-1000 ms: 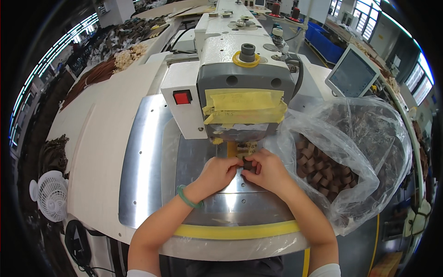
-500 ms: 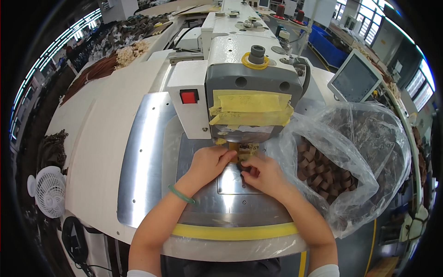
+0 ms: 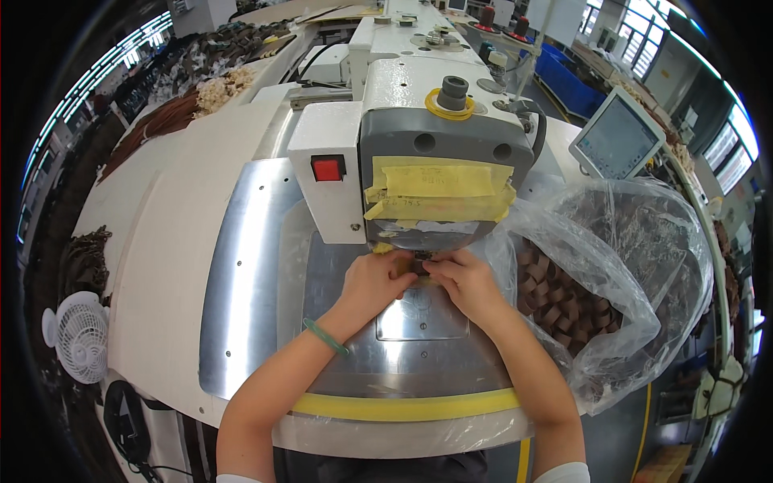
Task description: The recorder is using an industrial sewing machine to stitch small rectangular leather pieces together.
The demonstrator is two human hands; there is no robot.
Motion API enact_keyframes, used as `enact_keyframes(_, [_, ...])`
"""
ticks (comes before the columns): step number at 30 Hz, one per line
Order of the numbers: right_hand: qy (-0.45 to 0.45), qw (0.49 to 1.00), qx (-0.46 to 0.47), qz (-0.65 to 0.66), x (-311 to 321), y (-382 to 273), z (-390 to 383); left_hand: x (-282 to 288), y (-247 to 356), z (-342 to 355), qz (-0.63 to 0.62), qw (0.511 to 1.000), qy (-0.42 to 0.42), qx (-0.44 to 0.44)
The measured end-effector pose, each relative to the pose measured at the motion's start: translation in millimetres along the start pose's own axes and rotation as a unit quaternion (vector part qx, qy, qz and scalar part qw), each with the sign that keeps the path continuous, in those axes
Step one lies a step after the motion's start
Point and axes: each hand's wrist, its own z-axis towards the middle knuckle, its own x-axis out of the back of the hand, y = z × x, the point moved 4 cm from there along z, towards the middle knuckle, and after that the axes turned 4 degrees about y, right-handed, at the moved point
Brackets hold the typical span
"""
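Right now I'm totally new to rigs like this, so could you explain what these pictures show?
Sure. They come from a wide camera on a person's head, looking down, so straight edges look bent. There's no robot: you see the person's bare left hand and right hand. Ahead stands a white and grey machine, seemingly for sewing, with a red switch and yellow tape. Beneath the hands is a shiny metal plate; to the right, an open clear plastic bag holds brown loops. The fingertips meet at a small dark piece, mostly hidden, so each hand's exact grip is unclear.
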Motion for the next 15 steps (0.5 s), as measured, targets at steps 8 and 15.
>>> enact_keyframes(8, [0.076,0.994,-0.025,-0.077,-1.5,5.4,1.0,-4.1,4.7,1.4,0.032,0.995,0.099,0.008])
enact_keyframes(15, [0.051,0.981,-0.187,-0.007,-3.6,11.7,3.2,-7.2,-1.1,3.7,0.058,0.991,0.125,0.001])
